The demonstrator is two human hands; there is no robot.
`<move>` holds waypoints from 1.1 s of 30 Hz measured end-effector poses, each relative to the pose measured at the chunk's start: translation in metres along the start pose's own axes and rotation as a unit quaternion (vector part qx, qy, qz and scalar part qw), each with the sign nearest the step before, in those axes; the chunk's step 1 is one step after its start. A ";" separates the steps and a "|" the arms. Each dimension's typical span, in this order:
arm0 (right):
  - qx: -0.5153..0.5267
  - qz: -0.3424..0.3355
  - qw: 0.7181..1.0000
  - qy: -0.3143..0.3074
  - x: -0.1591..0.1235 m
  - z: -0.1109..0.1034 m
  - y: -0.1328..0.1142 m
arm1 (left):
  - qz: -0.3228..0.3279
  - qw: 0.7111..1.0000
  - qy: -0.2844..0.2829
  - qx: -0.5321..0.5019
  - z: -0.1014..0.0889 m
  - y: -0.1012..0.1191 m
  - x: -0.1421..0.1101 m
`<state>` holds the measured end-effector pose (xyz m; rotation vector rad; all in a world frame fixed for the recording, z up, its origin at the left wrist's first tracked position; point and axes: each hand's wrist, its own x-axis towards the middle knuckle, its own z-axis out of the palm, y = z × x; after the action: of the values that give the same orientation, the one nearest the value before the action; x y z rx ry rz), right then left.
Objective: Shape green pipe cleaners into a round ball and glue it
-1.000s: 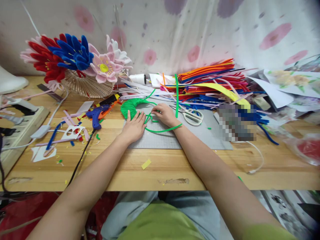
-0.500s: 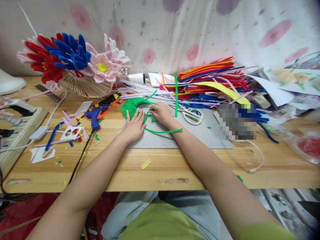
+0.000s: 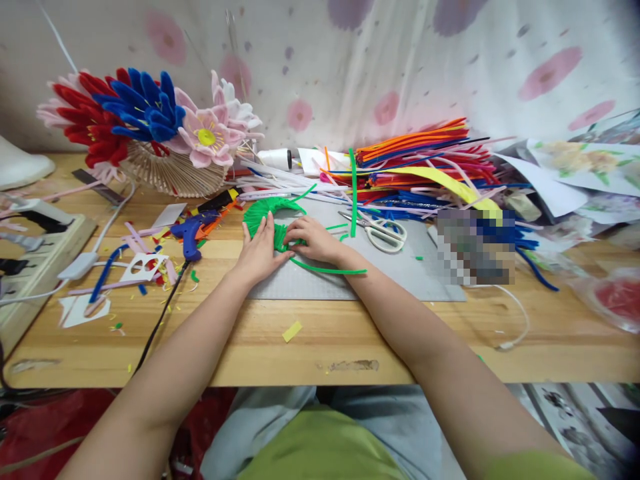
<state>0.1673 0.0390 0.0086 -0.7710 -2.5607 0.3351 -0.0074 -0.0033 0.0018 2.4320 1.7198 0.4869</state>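
A green crescent shape (image 3: 253, 213) made of fuzzy pipe cleaners lies on the grey mat (image 3: 400, 283). My left hand (image 3: 257, 252) rests flat on its lower left part, fingers apart. At the crescent's lower end, my right hand (image 3: 319, 240) has bent fingers pressed around a green pipe cleaner (image 3: 336, 228), whose end sticks out behind the hand. Its gripped part is mostly hidden. Another green strand (image 3: 330, 270) curves out below my right wrist. Beyond that hand, a straight green pipe cleaner (image 3: 353, 193) and white-handled scissors (image 3: 383, 235) lie on the mat.
A blue glue gun (image 3: 189, 237) lies to the left among scraps, its cord crossing the table. Behind it stands a fan-shaped base with fuzzy flowers (image 3: 150, 113). Pipe cleaner bundles (image 3: 420, 153) fill the back. A power strip (image 3: 45, 267) sits at far left.
My left hand has shifted slightly left and up over the crescent. My right hand has come lower, its fingers now against the crescent's lower end.
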 end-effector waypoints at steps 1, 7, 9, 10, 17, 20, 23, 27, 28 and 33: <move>0.000 -0.002 1.000 -0.002 0.001 0.000 0.000 | 0.000 1.000 -0.001 0.000 0.000 0.000 0.000; -0.027 -0.021 0.999 -0.018 0.004 -0.003 -0.003 | -0.009 1.000 -0.013 0.012 -0.001 0.002 -0.001; -0.029 -0.029 0.999 -0.019 0.004 -0.004 -0.003 | -0.013 1.000 -0.017 0.017 -0.001 0.003 -0.001; -0.028 -0.032 0.999 -0.018 0.003 -0.004 -0.003 | -0.014 1.000 -0.017 0.019 -0.001 0.003 -0.001; -0.026 -0.036 0.999 -0.010 -0.002 -0.007 -0.002 | -0.014 1.000 -0.005 -0.004 -0.001 0.002 -0.001; -0.014 -0.027 1.000 -0.006 -0.004 -0.008 -0.002 | -0.002 1.000 0.013 -0.017 -0.002 0.003 -0.002; -0.002 -0.025 1.000 -0.005 -0.006 -0.009 -0.001 | 0.016 0.999 0.036 -0.036 -0.004 0.003 -0.002; 0.020 -0.026 0.999 -0.004 -0.008 -0.007 0.001 | -0.006 0.998 0.046 -0.049 -0.004 0.002 0.000; 0.027 -0.025 0.999 0.000 -0.008 -0.007 0.001 | -0.013 0.998 0.040 -0.049 -0.003 0.001 0.001; 0.017 0.046 0.998 0.047 -0.010 -0.006 0.005 | -0.025 0.997 0.017 -0.068 0.001 0.003 0.004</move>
<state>0.1803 0.0374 0.0089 -0.8729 -2.4308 0.3611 -0.0035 -0.0005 0.0025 2.2955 1.6959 0.6222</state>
